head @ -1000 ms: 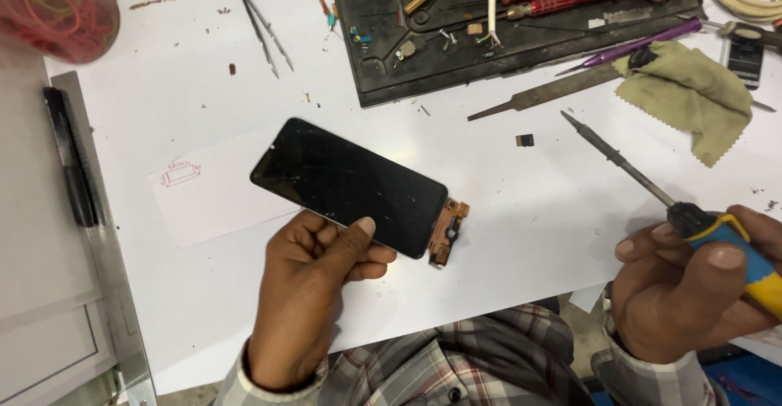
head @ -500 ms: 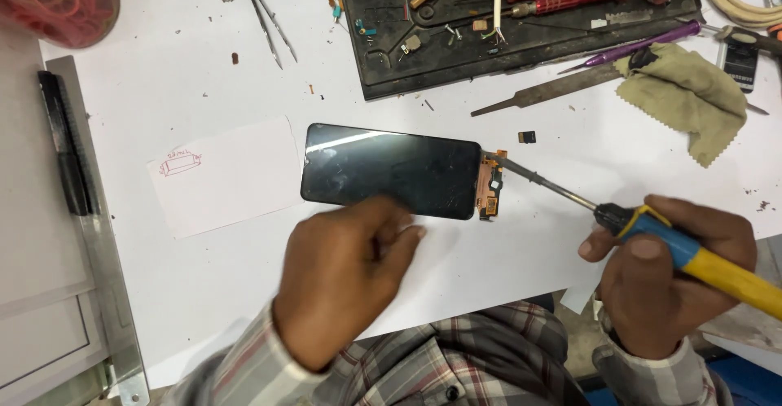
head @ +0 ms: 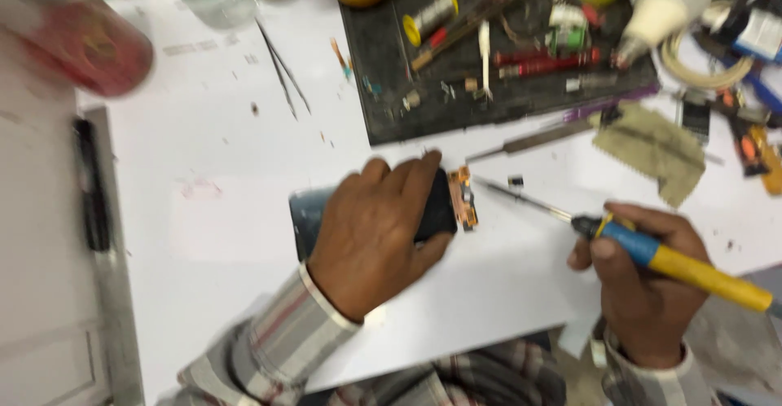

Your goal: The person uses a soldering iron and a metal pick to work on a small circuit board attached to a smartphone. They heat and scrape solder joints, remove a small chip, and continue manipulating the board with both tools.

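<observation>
A black phone screen [head: 436, 206] lies flat on the white table [head: 204, 129], its orange flex connector [head: 463, 198] at the right end. My left hand [head: 371, 231] rests palm down on the screen and covers most of it. My right hand [head: 643, 280] grips a soldering iron [head: 676, 261] with a blue and yellow handle. The iron's thin metal tip [head: 509, 194] points left and lies just right of the connector. The view is blurred by motion.
A black mat [head: 489, 72] at the back holds screwdrivers, a solder spool and small parts. Tweezers [head: 281, 72] lie to its left, a khaki cloth [head: 652, 149] to its right. A red container [head: 85, 48] and black pen [head: 90, 182] are at the left.
My left hand has moved up from the table's near edge onto the phone screen. My right hand still holds the iron near the connector. The camera has shifted.
</observation>
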`<state>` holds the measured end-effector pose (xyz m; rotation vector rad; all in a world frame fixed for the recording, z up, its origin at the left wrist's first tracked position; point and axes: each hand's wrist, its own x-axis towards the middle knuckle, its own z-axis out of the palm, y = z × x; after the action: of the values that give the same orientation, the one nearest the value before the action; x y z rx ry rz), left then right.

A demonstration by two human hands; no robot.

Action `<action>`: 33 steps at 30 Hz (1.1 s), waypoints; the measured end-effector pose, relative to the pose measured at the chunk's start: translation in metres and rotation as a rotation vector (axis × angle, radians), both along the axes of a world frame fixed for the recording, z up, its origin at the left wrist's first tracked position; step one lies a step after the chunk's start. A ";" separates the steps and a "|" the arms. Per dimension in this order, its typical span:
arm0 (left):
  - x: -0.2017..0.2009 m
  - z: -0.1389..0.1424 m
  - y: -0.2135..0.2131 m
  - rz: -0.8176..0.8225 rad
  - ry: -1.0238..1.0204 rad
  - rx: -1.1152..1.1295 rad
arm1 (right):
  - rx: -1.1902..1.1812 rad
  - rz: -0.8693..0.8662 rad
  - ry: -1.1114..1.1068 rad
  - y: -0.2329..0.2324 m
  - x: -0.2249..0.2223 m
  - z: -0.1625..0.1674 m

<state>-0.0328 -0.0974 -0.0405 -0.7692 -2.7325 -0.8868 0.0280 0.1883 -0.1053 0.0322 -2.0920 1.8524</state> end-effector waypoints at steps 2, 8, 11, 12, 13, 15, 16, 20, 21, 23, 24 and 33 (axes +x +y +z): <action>-0.006 0.004 -0.005 -0.009 0.045 0.018 | 0.026 -0.013 -0.015 -0.002 -0.004 0.001; -0.007 0.000 -0.008 -0.035 -0.033 0.081 | 0.043 -0.010 -0.043 -0.006 -0.008 0.000; -0.008 -0.001 -0.010 -0.026 -0.056 0.085 | 0.041 -0.018 -0.048 -0.007 -0.008 -0.001; -0.008 -0.001 -0.011 -0.030 -0.052 0.085 | 0.051 -0.024 -0.046 -0.007 -0.008 -0.001; -0.008 -0.001 -0.011 -0.035 -0.051 0.085 | 0.063 -0.031 -0.045 -0.007 -0.009 -0.001; -0.009 -0.003 -0.010 -0.028 -0.054 0.077 | 0.064 -0.040 -0.043 -0.008 -0.009 0.000; -0.008 -0.004 -0.010 -0.023 -0.058 0.072 | 0.052 -0.041 -0.039 -0.008 -0.009 0.001; -0.007 -0.008 -0.012 -0.023 -0.042 0.083 | 0.018 -0.005 -0.010 -0.010 -0.009 0.003; -0.007 -0.009 -0.013 -0.027 -0.040 0.089 | 0.027 -0.011 -0.012 -0.010 -0.009 0.003; -0.007 -0.010 -0.013 -0.033 -0.046 0.098 | 0.044 -0.022 -0.015 -0.009 -0.009 0.003; -0.007 -0.010 -0.013 -0.035 -0.055 0.101 | 0.040 -0.017 -0.012 -0.009 -0.008 0.002; -0.005 -0.009 -0.013 -0.042 -0.086 0.116 | 0.078 -0.004 0.006 -0.006 -0.006 0.000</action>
<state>-0.0381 -0.1104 -0.0494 -0.7855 -2.7174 -1.1012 0.0224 0.1823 -0.1048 0.0528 -2.1580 1.7651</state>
